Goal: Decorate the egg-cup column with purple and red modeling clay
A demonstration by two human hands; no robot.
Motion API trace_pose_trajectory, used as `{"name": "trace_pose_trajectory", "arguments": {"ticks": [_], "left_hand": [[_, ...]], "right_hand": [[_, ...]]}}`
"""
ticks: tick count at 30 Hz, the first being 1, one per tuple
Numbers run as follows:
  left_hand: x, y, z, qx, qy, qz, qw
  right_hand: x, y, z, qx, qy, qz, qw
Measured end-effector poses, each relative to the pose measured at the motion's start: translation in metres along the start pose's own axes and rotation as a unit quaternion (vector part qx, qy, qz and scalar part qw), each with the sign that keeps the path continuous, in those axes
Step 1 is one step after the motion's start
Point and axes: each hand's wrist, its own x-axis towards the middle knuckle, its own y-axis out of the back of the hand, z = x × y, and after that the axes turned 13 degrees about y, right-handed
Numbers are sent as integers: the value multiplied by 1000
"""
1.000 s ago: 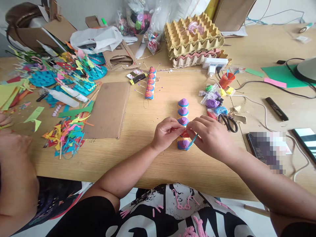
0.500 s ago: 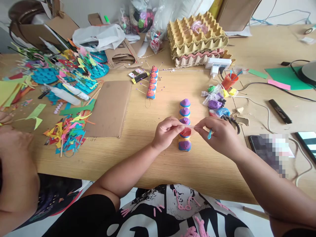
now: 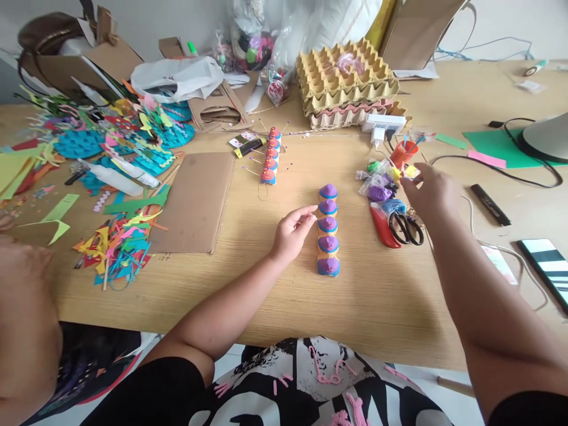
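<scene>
In the head view a painted egg-carton strip (image 3: 328, 244) lies lengthwise in front of me, its purple bumps edged in blue. My left hand (image 3: 293, 234) hovers at its left side, thumb and forefinger pinched together; what lies between them is too small to make out. My right hand (image 3: 432, 192) reaches over the small bags of coloured clay (image 3: 379, 188), slightly blurred. Its thumb and forefinger look apart, close to a yellow packet (image 3: 412, 172) beside the orange cup (image 3: 403, 152). Black-handled scissors (image 3: 406, 228) lie below the bags.
A finished-looking red and blue strip (image 3: 271, 157) with pins stands further back. Cardboard (image 3: 193, 201), paper scraps (image 3: 119, 248) and glue bottles (image 3: 113, 177) lie left, near another person's arm (image 3: 26, 284). Egg trays (image 3: 348, 80) are stacked behind; a marker (image 3: 490, 204) and cables lie right.
My right hand has moved away from my left, right and forward to the clay bags. The blue-tipped tool it held no longer shows. My left hand has shifted slightly left, uncovering the purple bumps.
</scene>
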Motion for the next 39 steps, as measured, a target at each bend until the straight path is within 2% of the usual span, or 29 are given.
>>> {"name": "trace_pose_trajectory", "arguments": {"ticks": [3, 6, 8, 10, 12, 13, 16, 19, 25, 33, 39], "left_hand": [[1, -1, 0, -7, 6, 2, 1000], [2, -2, -1, -5, 15, -8, 1000], [3, -1, -1, -5, 18, -7, 1000], [4, 0, -1, -1, 13, 0, 1000], [4, 2, 1, 2, 10, 6, 1000], [4, 2, 2, -2, 8, 5, 1000], [2, 3, 7, 17, -4, 6, 1000], [-1, 3, 10, 28, -13, -5, 1000], [-4, 6, 10, 61, -22, 4, 998], [-4, 4, 6, 74, -51, -7, 996], [-4, 3, 5, 105, -58, 3, 993]], "right_hand": [[-32, -1, -35, 67, 46, 39, 996], [-81, 2, -86, 216, 97, 49, 970], [-106, -3, -112, 300, 108, 60, 946], [-117, -18, -124, 328, 111, 100, 933], [-118, -36, -122, 313, 137, 129, 931], [-117, -44, -118, 310, 141, 117, 933], [-113, -56, -107, 345, 83, 126, 926], [-115, -56, -107, 379, 78, 105, 916], [-119, -53, -116, 392, 79, 77, 913], [-125, -51, -123, 447, 63, 100, 887], [-130, -52, -126, 451, 40, 112, 885]]}}
